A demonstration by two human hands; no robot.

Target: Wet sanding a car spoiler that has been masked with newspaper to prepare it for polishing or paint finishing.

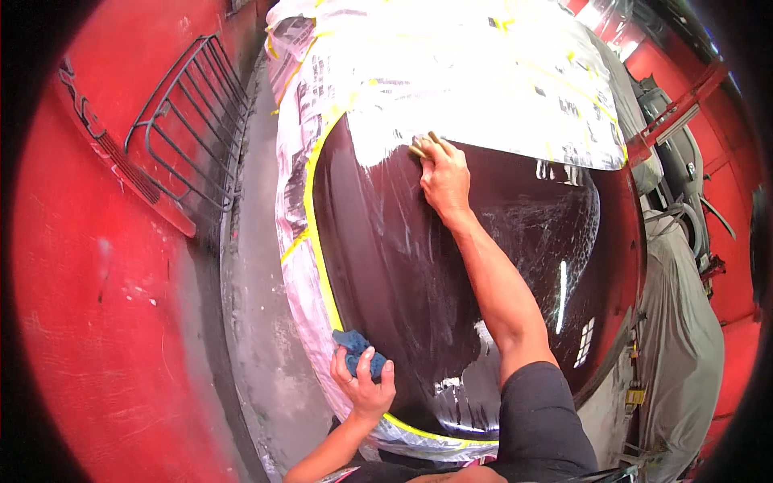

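Note:
A glossy dark car panel [386, 266], probably a hood, lies in front of me, wet and streaked with whitish residue. My right hand [445, 179] reaches to its far part, fingers closed on a small tan-olive pad [420, 146] pressed against the surface. Whether the pad is a sanding block or folded abrasive cannot be told. Near the panel's left edge, my left hand [364, 390] grips a crumpled blue cloth [361, 351]. Yellow masking tape [314, 233] runs along that edge, and printed masking paper [298, 153] covers the car beyond it.
Bright glare washes out the masking sheet [483, 88] at the far side. At left, a black metal rack [193, 121] is by the red wall [97, 306], with a grey floor strip [270, 266] between wall and car. A grey cover [676, 322] drapes something at right.

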